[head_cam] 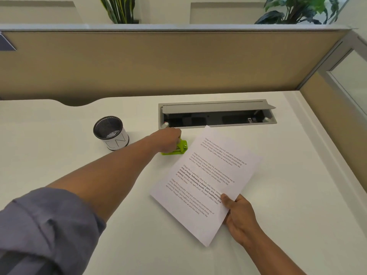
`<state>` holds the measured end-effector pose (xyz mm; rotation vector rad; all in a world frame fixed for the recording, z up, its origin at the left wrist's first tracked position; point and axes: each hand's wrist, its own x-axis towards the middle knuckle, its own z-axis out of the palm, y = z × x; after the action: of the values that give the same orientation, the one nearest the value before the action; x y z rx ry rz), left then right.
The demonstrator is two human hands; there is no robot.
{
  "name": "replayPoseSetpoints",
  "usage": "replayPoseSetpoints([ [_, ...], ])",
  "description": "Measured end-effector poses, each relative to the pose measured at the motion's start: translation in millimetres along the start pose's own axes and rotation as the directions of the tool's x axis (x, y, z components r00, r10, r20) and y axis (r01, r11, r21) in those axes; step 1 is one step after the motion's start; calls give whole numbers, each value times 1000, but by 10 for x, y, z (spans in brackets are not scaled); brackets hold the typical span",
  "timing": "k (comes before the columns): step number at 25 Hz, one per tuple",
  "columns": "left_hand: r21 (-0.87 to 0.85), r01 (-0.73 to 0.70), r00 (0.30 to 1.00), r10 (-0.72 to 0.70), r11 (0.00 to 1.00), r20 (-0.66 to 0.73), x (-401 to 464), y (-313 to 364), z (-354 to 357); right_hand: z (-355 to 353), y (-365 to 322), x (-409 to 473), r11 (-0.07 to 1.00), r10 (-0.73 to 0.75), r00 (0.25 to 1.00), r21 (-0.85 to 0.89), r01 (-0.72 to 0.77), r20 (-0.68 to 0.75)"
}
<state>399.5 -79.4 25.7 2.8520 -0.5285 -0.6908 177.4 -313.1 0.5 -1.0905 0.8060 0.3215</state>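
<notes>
Fingers of left hand (168, 140) curled round green stapler (181, 147), arm outstretched; right hand (240, 217) pinches paper (208, 171).

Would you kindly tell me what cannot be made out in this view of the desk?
Head view only:
- Green stapler: mostly covered by the left hand; its fingers are hidden, grip unclear.
- Paper in the right hand: sheets beneath the top page hidden.
- Mesh cup: contents lost in its dark interior.
- Cable tray: sockets shadowed by its lid.
</notes>
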Motion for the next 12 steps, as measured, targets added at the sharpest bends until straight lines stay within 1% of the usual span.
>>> replayPoseSetpoints([
  [3, -31, 39, 999, -39, 999, -15, -101, 11, -66, -24, -33, -23, 1000, -14, 1000, -20, 14, 2],
  [6, -128, 104, 991, -113, 986, -65, -357, 0, -75, -42, -71, -96, 997, -48, 999, -58, 49, 12],
  [9, -262, 198, 972, -224, 944, -75, -740, -30, 60, -69, -110, -196, 990, -85, 996, -110, 88, 31],
  [12, -358, 283, 942, -328, 890, -72, -1149, -55, 277, -145, -152, -281, 980, -68, 995, -182, 81, 76],
])
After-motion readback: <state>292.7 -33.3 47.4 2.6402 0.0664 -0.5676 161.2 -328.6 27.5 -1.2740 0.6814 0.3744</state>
